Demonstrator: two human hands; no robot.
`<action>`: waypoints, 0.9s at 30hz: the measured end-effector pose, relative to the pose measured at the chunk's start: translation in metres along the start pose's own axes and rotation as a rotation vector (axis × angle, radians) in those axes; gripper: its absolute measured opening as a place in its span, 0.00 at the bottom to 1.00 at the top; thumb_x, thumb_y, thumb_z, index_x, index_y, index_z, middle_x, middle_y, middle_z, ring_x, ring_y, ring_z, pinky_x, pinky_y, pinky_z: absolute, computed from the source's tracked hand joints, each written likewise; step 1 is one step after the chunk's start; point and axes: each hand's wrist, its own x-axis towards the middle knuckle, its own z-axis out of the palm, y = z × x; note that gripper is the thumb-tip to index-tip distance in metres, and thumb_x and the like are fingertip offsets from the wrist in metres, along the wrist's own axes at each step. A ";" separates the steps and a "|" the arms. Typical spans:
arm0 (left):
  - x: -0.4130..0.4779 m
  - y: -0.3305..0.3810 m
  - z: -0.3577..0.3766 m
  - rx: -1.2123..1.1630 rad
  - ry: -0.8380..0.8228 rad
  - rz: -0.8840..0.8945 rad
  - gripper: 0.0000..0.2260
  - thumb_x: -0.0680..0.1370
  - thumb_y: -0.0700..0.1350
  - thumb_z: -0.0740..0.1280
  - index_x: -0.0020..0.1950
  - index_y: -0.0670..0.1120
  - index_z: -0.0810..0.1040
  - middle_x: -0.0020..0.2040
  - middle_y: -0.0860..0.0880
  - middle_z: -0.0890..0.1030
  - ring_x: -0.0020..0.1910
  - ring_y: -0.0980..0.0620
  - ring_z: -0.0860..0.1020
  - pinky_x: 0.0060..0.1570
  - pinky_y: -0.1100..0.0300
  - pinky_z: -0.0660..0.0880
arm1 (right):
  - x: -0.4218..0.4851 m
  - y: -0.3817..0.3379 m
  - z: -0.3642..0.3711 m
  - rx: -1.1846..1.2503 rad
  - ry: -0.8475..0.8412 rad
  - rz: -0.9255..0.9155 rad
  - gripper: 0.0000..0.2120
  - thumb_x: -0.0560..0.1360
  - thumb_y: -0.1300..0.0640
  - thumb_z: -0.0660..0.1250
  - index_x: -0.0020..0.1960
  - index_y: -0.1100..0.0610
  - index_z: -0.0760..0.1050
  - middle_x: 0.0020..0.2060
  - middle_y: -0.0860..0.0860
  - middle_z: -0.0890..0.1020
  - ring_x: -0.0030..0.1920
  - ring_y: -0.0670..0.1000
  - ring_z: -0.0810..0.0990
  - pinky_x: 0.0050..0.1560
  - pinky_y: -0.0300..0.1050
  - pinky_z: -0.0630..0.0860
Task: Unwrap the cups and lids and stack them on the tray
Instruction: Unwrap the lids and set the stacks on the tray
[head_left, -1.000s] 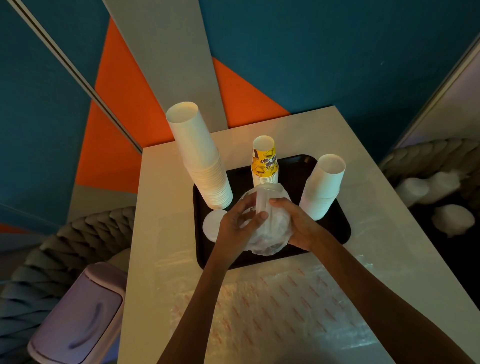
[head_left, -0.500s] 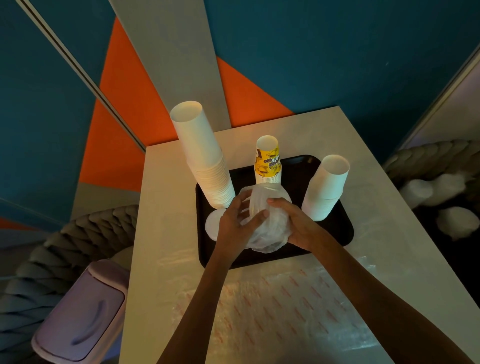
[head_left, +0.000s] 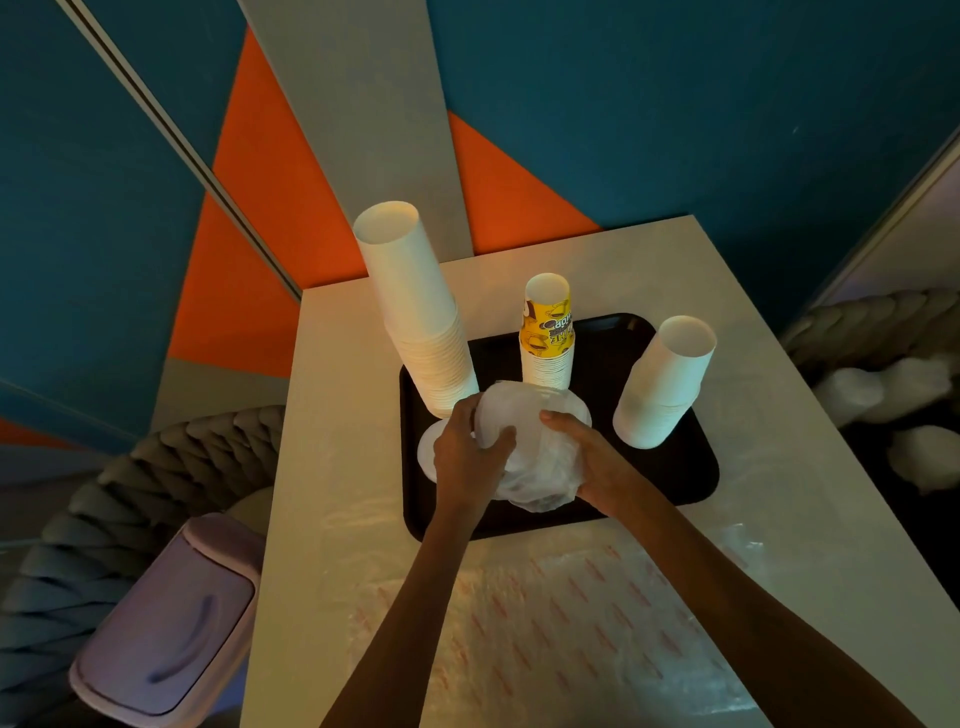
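The fingers (head_left: 503, 437) of the left hand (head_left: 467, 462) are curling round the nine o'clock side of a wrapped bundle (head_left: 535, 457) and pinching its thin clear plastic. The fingers (head_left: 555, 417) of the right hand (head_left: 597, 467) are closing over the three o'clock side. Neither hand is spread; both are gripping the wrap. The bundle is sitting between the hands over the near middle of the black tray (head_left: 693, 483). Whether it is resting on the tray or being held just above it, I cannot tell. What is showing through the plastic is white and round, most likely lids, though the film is blurring the detail.

Taking the bundle as the centre, a tall white cup stack (head_left: 415, 322) is appearing to lean at eleven o'clock. A yellow-topped cup stack (head_left: 548, 338) is standing at twelve, and a shorter white cup stack (head_left: 665, 384) is tilting at two. A loose white lid (head_left: 427, 454) is lying at nine o'clock by the tray's edge, just beside the left hand. A flat plastic wrapper (head_left: 545, 623) with red marks is lying on the table (head_left: 337, 467) at six o'clock.

The person is probably opening this bundle. The next move likely calls for finding the film's open end or tearing it. Then comes peeling it off without scattering the contents and stacking them on the tray.
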 end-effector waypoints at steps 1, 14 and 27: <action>0.002 -0.001 -0.002 -0.020 0.003 -0.005 0.22 0.74 0.43 0.71 0.66 0.42 0.71 0.61 0.44 0.77 0.59 0.46 0.76 0.56 0.57 0.74 | 0.001 0.000 -0.001 0.006 0.011 -0.005 0.15 0.65 0.52 0.67 0.49 0.58 0.74 0.44 0.56 0.79 0.44 0.55 0.78 0.48 0.51 0.74; 0.041 -0.063 -0.038 -0.491 0.182 -0.477 0.20 0.77 0.42 0.66 0.68 0.42 0.69 0.64 0.43 0.72 0.62 0.43 0.72 0.53 0.51 0.75 | 0.029 -0.001 -0.019 0.073 0.115 -0.037 0.23 0.78 0.54 0.60 0.71 0.60 0.64 0.64 0.62 0.72 0.66 0.62 0.70 0.67 0.58 0.67; 0.060 -0.105 -0.011 0.047 0.093 -0.334 0.18 0.77 0.45 0.66 0.65 0.41 0.73 0.60 0.42 0.77 0.57 0.45 0.75 0.54 0.57 0.71 | 0.042 0.004 -0.037 0.036 0.043 -0.101 0.44 0.61 0.46 0.72 0.72 0.59 0.62 0.66 0.62 0.72 0.66 0.62 0.72 0.58 0.54 0.75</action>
